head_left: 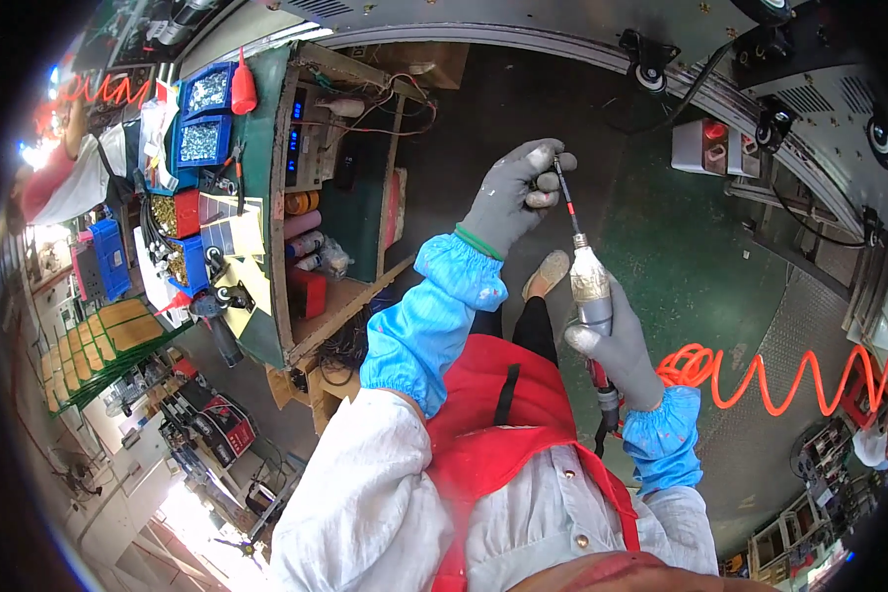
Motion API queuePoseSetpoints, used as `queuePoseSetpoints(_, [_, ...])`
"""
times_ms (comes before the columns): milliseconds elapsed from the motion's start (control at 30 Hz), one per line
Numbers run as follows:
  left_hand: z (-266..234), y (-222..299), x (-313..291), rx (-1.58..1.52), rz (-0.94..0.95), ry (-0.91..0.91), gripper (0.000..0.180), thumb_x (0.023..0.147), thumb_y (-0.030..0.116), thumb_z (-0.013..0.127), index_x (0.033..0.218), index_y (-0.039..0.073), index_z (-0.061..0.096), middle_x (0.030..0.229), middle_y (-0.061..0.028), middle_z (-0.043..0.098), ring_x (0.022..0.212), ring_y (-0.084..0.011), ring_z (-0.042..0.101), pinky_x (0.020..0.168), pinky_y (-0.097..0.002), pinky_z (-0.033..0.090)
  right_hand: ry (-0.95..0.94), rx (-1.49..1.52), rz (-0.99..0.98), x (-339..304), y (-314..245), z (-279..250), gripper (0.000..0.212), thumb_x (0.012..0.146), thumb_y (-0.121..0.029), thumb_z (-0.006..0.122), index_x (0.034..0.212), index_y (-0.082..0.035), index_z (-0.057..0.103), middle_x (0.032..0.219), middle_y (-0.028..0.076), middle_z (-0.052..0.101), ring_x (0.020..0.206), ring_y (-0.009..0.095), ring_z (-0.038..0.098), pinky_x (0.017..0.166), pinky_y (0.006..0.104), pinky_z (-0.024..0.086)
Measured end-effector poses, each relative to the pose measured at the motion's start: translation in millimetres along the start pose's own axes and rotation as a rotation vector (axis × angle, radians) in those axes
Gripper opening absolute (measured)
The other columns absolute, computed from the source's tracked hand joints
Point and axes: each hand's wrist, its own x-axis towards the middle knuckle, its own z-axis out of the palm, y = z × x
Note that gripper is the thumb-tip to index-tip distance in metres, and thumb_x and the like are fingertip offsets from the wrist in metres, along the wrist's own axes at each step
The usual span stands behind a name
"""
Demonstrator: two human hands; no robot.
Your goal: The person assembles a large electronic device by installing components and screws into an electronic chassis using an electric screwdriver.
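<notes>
Gloved hands set the bit of an air screwdriver over a green floor.

The right hand (622, 350), in a grey knit glove, is clenched around the silver, barrel-shaped pneumatic screwdriver (592, 291), held upright in front of the person's red apron (503, 424); the left hand (518, 192), gloved alike, pinches the tip of the thin red-and-black driver bit (565, 202) between thumb and fingers. A coiled orange air hose (760, 380) trails from the tool's lower end to the right. A green workbench (266, 178) with blue parts bins (205, 118) stands well apart on the left. My judgement: if the trigger is squeezed while the fingers are on the bit, the spinning shaft could snag the glove; a loosely seated bit could drop to the floor.
</notes>
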Motion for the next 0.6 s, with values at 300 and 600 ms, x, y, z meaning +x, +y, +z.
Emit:
queuePoseSetpoints(300, [-9,4,-1,0.222,0.114,-0.104,0.025,0.099,0.017,0.056,0.119,0.001,0.054,0.105,-0.0191,0.064,0.061,-0.0053,0.048,0.047,-0.0156,0.039,-0.082,0.088,0.08,-2,-11,-14,0.085,0.073,-0.04,0.073,0.143,-0.006,0.039,0.086,0.008,0.058,0.069,0.016,0.058,0.06,0.0287,0.049])
queuePoseSetpoints(600, [10,2,24,0.373,0.145,-0.1,0.035,0.101,0.02,0.052,0.13,0.0,0.05,0.104,-0.0172,0.066,0.06,-0.0068,0.049,0.045,-0.0184,0.038,0.01,0.327,-0.038,38,-20,-3,0.067,0.077,-0.024,0.069,0.136,-0.004,0.043,0.086,0.008,0.056,0.069,0.013,0.057,0.059,0.027,0.048])
